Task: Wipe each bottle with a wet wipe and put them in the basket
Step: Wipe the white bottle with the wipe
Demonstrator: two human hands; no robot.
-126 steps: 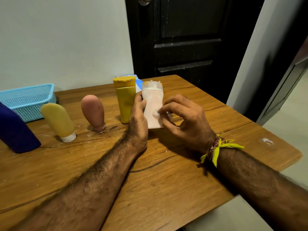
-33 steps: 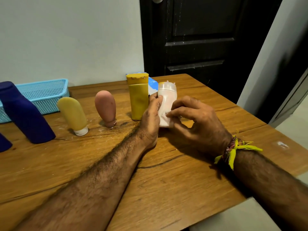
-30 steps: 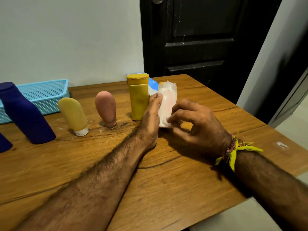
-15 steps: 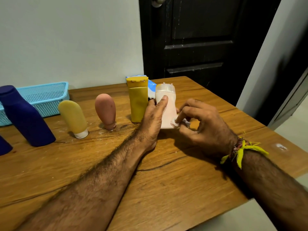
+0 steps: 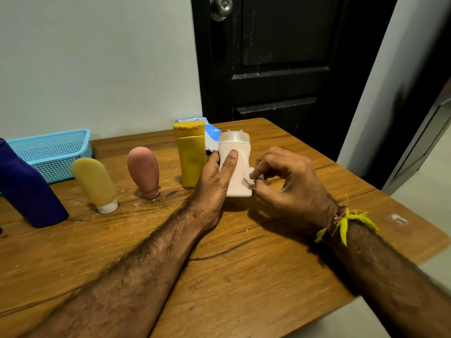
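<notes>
Head view: at frame centre, the left hand [image 5: 214, 176] is gripping the white bottle [image 5: 235, 167], thumb curled across its front, holding it upright on the wooden table [image 5: 244, 276]. The right hand [image 5: 290, 184] is pinching a small wet wipe [image 5: 250, 178] against the bottle's lower right side. The blue basket [image 5: 52, 150] is sitting at left, well apart.

Matt plastic white bottle [image 5: 235, 164], perforated plastic basket [image 5: 52, 148], grained, cracked wooden table [image 5: 244, 264].
</notes>
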